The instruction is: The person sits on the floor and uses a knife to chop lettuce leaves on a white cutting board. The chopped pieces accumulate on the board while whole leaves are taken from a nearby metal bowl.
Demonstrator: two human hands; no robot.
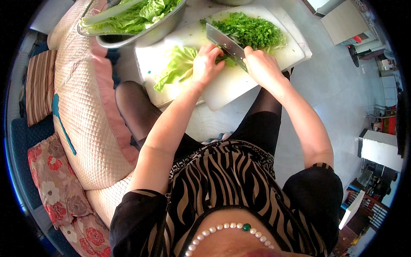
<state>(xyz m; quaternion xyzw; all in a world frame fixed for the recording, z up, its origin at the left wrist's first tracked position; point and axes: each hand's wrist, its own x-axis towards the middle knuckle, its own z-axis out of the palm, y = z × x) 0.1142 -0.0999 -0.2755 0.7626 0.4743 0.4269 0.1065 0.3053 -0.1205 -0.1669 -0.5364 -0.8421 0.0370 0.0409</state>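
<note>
My right hand (261, 64) is closed around the handle end of a wide-bladed cleaver (224, 43), whose blade slants up and left over a white cutting board (231, 91). Just left of the blade, my left hand (208, 62) presses on leafy greens, its fingers curled at their cut end. Pale green lettuce-like leaves (179, 64) spread out to the left of that hand. Beyond the blade lies a heap of finely chopped greens (253, 30). The cleaver's handle is hidden in my right hand.
A metal basin (154, 35) at the upper left holds whole leafy greens (135, 16). A sofa with a quilted cover (86, 122), a striped cushion (41, 86) and a floral cushion (57, 180) runs along the left. Tiled floor (321, 86) and furniture lie to the right.
</note>
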